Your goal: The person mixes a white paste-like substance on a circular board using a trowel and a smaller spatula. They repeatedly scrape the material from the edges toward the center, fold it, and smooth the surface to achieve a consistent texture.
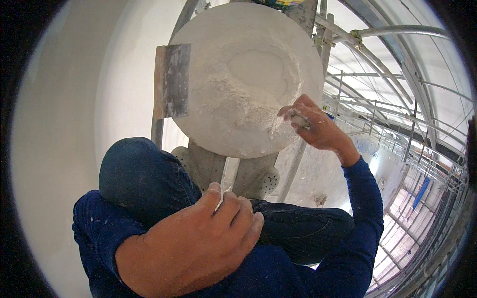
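Note:
My left hand (198, 243) is closed around a narrow, flat, pale strip-like tool (229, 172), which points toward the round board. A broad white disc-shaped board (208, 30) lies in front of my knees. Across it spreads a rough, wet-looking plaster mix (243, 107), with a smooth shallow pool (257, 72) ringed by thicker material. Over the board's right edge, my right hand (318, 126) is curled with fingertips drawn together and a pale rounded lump (300, 120) in its grasp. White residue coats those fingers, and white crumbs lie on the mix below them.
A wide flat scraper (174, 82) rests on the board's left rim. Beneath is a grey plank (198, 159) carrying my perforated shoes (268, 181). A smooth white wall (74, 124) stands at left; scaffold tubes (387, 32) run along the right, above a deep drop.

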A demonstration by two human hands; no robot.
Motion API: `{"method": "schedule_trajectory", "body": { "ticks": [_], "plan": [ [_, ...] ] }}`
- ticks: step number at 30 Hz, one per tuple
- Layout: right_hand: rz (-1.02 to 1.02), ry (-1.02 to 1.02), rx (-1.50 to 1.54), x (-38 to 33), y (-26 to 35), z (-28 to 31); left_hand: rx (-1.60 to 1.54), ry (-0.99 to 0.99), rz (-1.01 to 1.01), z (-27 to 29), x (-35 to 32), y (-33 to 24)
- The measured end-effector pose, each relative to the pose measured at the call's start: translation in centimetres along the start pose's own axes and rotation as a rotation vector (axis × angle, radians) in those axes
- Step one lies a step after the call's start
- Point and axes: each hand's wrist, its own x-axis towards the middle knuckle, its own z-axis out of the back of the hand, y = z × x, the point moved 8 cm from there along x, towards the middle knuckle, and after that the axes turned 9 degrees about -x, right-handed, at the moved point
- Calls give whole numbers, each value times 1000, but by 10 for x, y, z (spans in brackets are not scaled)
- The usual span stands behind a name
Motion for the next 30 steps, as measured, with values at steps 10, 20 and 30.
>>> {"method": "schedule_trajectory", "body": {
  "ticks": [10, 20, 30],
  "plan": [
    [-386, -188, 228, -61, -41, 33, 4, 47, 40, -3, 1, 9],
    [-897, -535, 1171, -222, -106, -176, -152, 134, 304, -7, -10, 64],
    [-861, -522, 1356, -140, -92, -226, -63, 124, 476, 1, -9, 80]
  ]
}}
